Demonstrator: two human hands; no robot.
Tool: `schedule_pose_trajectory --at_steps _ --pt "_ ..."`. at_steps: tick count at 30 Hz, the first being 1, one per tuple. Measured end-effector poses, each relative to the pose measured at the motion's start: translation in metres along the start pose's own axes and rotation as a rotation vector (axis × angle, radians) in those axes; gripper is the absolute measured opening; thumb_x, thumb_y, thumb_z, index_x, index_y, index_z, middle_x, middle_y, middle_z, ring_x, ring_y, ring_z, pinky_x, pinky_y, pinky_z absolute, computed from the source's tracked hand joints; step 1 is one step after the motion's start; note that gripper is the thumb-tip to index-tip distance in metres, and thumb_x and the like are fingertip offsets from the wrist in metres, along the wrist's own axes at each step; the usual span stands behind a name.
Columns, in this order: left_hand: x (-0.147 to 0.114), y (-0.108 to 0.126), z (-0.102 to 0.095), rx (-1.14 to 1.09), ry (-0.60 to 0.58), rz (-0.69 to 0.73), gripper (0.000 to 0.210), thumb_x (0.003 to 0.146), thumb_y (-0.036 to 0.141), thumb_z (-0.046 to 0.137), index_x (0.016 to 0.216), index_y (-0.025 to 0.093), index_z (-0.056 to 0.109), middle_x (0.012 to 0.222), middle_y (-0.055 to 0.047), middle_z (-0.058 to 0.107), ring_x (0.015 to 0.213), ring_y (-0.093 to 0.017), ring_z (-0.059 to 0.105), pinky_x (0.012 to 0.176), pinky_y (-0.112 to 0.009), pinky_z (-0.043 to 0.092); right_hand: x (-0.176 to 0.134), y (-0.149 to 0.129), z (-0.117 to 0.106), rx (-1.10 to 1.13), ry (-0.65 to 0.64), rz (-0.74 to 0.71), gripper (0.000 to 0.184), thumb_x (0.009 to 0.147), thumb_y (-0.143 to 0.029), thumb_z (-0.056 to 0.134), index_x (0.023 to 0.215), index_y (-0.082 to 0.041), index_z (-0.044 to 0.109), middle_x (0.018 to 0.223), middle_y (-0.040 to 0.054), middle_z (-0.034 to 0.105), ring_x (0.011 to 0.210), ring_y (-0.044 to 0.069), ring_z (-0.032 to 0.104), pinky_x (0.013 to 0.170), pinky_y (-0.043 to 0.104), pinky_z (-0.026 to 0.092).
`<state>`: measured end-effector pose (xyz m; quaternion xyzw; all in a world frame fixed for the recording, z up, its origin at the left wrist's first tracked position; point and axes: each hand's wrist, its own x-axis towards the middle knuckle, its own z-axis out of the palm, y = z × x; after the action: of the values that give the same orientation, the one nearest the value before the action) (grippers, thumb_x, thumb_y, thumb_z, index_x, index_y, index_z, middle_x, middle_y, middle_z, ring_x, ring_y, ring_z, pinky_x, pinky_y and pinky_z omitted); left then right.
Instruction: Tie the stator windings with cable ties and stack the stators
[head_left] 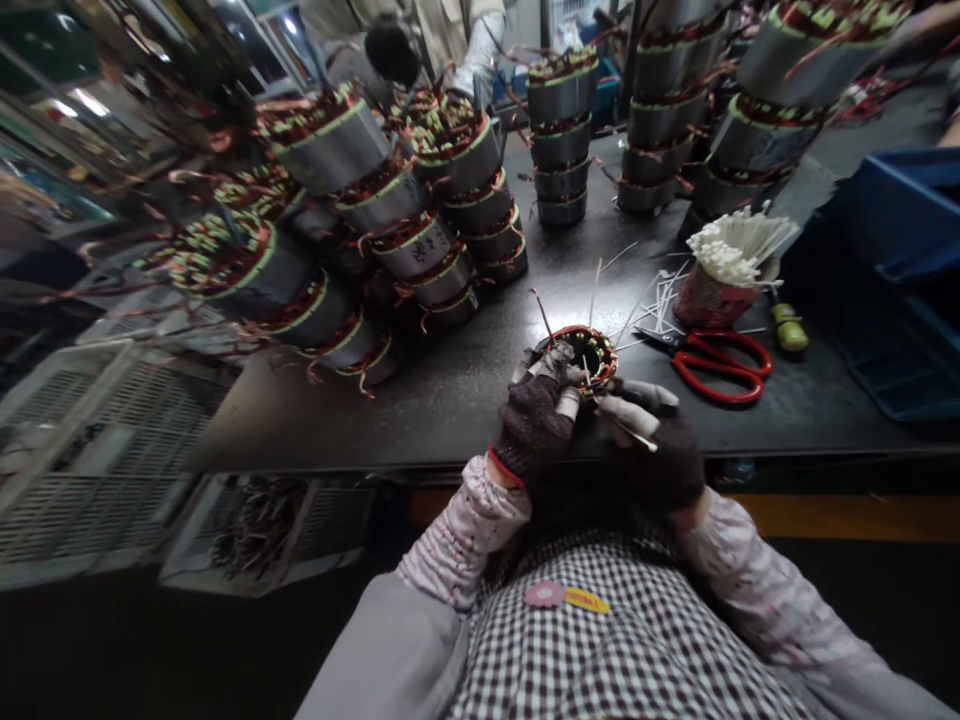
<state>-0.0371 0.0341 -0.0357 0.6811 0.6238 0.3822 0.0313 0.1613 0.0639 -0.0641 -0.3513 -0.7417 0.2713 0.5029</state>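
A small motor stator (604, 352) with copper windings sits on the dark table in front of me. My left hand (536, 412), in a dark glove with pale fingertips, is closed on its near left rim. Thin white ties stick up from the windings. My right hand (664, 440), gloved alike, is at the near right side, its fingers closed on a white cable tie (639, 438) whose small head points toward me. The tie's other end is hidden by fingers and stator. Red-handled scissors (726, 368) lie just right of my right hand.
A cup (712, 300) full of white cable ties stands behind the scissors, with loose ties (660, 298) beside it. A yellow-green-handled tool (790, 328) lies near blue bins (892, 300). Stacked stators (420, 245) line the left and back. Plastic crates (67, 440) stand lower left; a person (442, 40) is opposite.
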Motion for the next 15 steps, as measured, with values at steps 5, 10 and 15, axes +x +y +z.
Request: schedule_pose_trajectory --at_steps 5,10,15 --pt "0.002 0.004 0.004 -0.269 0.045 -0.145 0.023 0.106 0.019 0.08 0.127 0.023 0.087 0.131 -0.008 0.091 0.129 -0.028 0.086 0.124 -0.053 0.068 0.012 -0.023 -0.015 0.393 0.078 0.315 0.028 0.097 -0.049 0.093 0.109 -0.027 0.079 0.081 -0.0008 0.081 0.059 0.019 0.074 0.052 0.032 0.063" --pt "0.005 0.01 0.005 -0.387 0.076 -0.181 0.011 0.098 0.019 0.09 0.106 0.026 0.091 0.114 -0.004 0.093 0.119 -0.026 0.086 0.128 -0.058 0.063 0.04 -0.048 -0.021 0.422 -0.118 0.556 0.041 0.089 -0.06 0.095 0.094 -0.024 0.078 0.066 -0.0027 0.07 0.054 0.014 0.062 0.048 0.025 0.051" --pt "0.007 0.01 0.003 -0.413 0.068 -0.17 0.013 0.094 0.016 0.093 0.1 0.028 0.092 0.108 -0.002 0.092 0.119 -0.028 0.085 0.132 -0.061 0.06 0.044 -0.059 -0.024 0.282 -0.173 0.562 0.041 0.086 -0.061 0.092 0.095 -0.024 0.079 0.07 -0.0013 0.07 0.058 0.015 0.061 0.051 0.027 0.05"
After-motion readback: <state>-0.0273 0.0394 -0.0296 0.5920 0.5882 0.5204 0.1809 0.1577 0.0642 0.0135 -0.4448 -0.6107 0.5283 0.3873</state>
